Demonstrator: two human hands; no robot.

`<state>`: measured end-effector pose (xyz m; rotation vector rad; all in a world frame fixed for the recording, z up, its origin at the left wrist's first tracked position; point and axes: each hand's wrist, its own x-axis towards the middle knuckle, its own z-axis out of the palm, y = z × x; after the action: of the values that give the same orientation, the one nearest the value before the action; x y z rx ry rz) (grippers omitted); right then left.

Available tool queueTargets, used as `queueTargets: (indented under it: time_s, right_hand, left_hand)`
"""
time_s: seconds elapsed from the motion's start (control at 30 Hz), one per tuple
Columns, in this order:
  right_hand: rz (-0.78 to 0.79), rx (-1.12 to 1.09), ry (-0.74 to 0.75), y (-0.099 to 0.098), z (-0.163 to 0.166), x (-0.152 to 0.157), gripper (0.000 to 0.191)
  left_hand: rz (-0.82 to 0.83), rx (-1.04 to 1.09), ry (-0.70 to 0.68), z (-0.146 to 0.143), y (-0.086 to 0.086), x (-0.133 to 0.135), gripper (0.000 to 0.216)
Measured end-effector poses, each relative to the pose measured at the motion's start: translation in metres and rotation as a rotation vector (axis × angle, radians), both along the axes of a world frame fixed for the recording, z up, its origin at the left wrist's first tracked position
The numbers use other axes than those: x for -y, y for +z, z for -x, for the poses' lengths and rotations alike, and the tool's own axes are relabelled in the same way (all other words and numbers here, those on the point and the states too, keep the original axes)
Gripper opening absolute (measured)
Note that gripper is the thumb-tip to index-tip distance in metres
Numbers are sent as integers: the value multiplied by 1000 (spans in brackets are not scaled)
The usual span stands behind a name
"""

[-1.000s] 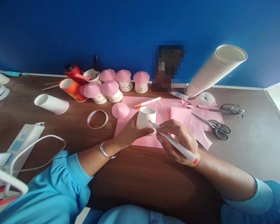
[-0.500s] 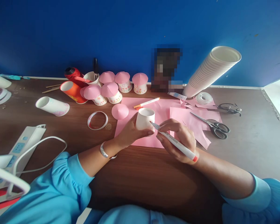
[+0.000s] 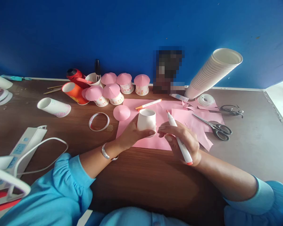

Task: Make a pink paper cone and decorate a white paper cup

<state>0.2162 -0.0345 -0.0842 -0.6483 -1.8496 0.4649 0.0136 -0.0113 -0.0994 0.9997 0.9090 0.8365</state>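
My left hand [image 3: 133,133] is closed around a short white paper cup [image 3: 146,121], its open rim facing up. Between the fingers of my right hand [image 3: 185,142] is a white marker [image 3: 180,141] with a red end, its tip pointing up and away from the cup. A gap separates the marker from the cup. Beneath both hands lies a pink paper sheet [image 3: 124,133]. A pink paper cone [image 3: 121,113] sits on its left part, and a second marker with an orange end [image 3: 148,104] rests behind the cup.
Several decorated cups with pink cone tops [image 3: 141,84] stand along the blue wall. To the right are scissors [image 3: 219,128], a clear tape roll [image 3: 206,99] and a tall stack of paper cups [image 3: 212,73]. A tape ring [image 3: 99,121] and a power strip [image 3: 25,147] lie left.
My right hand has drawn the marker back from the cup and tipped it more upright. The cup in my left hand stays nearly in place.
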Motion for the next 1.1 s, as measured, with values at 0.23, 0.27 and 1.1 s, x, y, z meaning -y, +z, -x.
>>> queueTargets:
  time_s: [0.23, 0.27, 1.1]
  right_hand:
    - [-19, 103, -83, -13, -1, -15, 66]
    - [-39, 134, -78, -14, -1, -17, 73]
    - [-73, 205, -62, -23, -3, -23, 80]
  left_hand:
    - [-44, 52, -43, 2, 3, 0, 47]
    - [-52, 54, -53, 2, 4, 0, 43]
    - [-46, 136, -123, 14, -17, -2, 66]
